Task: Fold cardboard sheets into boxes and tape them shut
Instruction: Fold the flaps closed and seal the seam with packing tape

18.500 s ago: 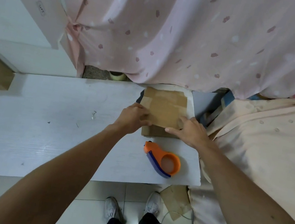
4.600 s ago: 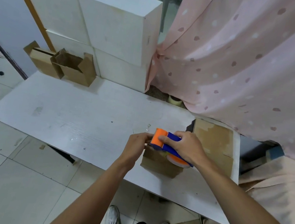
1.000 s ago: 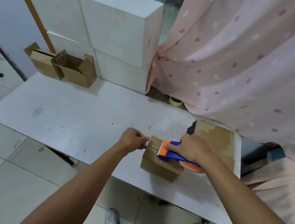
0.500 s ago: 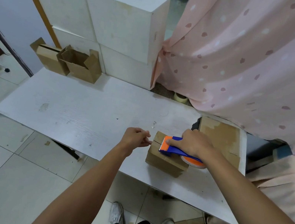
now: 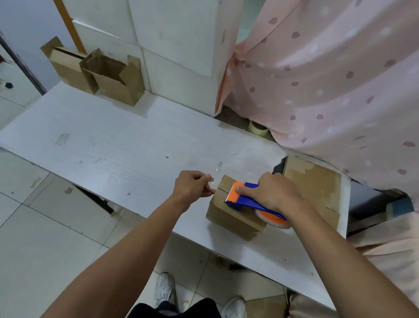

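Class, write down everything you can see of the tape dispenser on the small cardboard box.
The tape dispenser looks like plastic: blue body, orange toothed front, orange-rimmed tape roll at the rear. It lies on top of the small brown cardboard box, teeth towards the left hand, which pinches a clear tape end. The right hand grips it from above, hiding much of its middle.

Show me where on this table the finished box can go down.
The widest bare stretch of table runs from the left hand, pinching tape, to the left edge, backed by open boxes and white boxes. A narrow strip lies before the box. Crowded: the right end, with box, dispenser, right hand, flat cardboard.
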